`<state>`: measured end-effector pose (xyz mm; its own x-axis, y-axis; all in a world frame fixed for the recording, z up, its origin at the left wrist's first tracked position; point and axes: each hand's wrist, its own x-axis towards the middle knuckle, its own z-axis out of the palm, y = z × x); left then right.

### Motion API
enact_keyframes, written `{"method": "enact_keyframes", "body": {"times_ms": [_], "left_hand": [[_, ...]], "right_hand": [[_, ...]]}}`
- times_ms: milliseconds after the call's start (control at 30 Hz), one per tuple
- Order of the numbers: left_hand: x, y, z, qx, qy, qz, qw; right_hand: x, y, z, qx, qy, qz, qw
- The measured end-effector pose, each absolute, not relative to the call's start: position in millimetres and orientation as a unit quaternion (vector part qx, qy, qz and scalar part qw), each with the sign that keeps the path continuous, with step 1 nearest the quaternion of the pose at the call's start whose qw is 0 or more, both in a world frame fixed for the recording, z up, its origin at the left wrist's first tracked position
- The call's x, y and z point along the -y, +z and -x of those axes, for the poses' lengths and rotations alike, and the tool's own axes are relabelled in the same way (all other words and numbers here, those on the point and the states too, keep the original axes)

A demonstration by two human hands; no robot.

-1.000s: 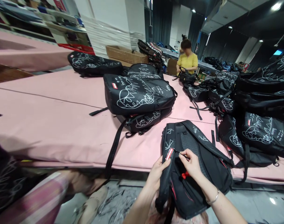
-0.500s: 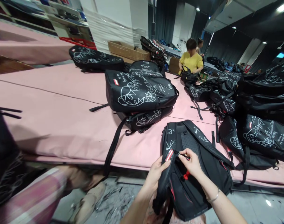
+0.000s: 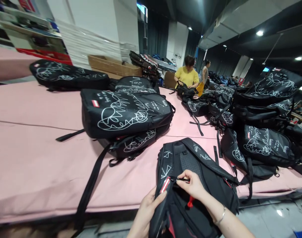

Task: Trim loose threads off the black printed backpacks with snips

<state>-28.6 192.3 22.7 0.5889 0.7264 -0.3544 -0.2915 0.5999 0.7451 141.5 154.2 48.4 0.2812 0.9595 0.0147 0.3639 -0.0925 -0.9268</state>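
A black backpack [image 3: 211, 195] with white scribbled lines leans on the table edge in front of me, its strap side facing up. My left hand [image 3: 151, 206] is closed around its shoulder strap [image 3: 166, 170], with the thumb beside a red-and-white label [image 3: 165, 185]. Just right of that label, my right hand [image 3: 192, 185] pinches a thin black piece [image 3: 183, 179] against the strap; whether it is a tool or part of the strap I cannot tell. A small red tassel-like piece [image 3: 190, 201] hangs below the right fingers.
Two stacked black backpacks [image 3: 126, 112] lie to the left on the pink-covered table [image 3: 36, 158], a strap dangling over its edge. More backpacks [image 3: 265, 145] are piled at right. Across the table, a person in yellow [image 3: 187, 76] handles a black bag. A cardboard box [image 3: 113, 66] stands behind.
My view has swung right, so the scene has shifted left and slightly down. Both hands keep their places on the strap. A seated person's leg at lower left has left the view.
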Motion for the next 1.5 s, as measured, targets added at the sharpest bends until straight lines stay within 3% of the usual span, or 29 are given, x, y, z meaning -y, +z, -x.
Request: {"method": "enact_keyframes", "body": {"times_ms": [200, 433, 1000, 1500], "left_hand": [[-193, 25, 34, -0.328, 0.327, -0.349, 0.815], [-195, 30, 50, -0.343, 0.299, -0.356, 0.816], [-205, 22, 58, -0.285, 0.290, -0.409, 0.817], [-209, 26, 60, -0.265, 0.281, -0.406, 0.828]], "right_hand": [[-171, 49, -153, 0.503, 0.391, 0.613, 0.467], [-193, 59, -190, 0.551, 0.482, 0.560, 0.387], [-251, 75, -199, 0.657, 0.558, 0.451, 0.233], [-261, 74, -196, 0.681, 0.554, 0.428, 0.213]]}}
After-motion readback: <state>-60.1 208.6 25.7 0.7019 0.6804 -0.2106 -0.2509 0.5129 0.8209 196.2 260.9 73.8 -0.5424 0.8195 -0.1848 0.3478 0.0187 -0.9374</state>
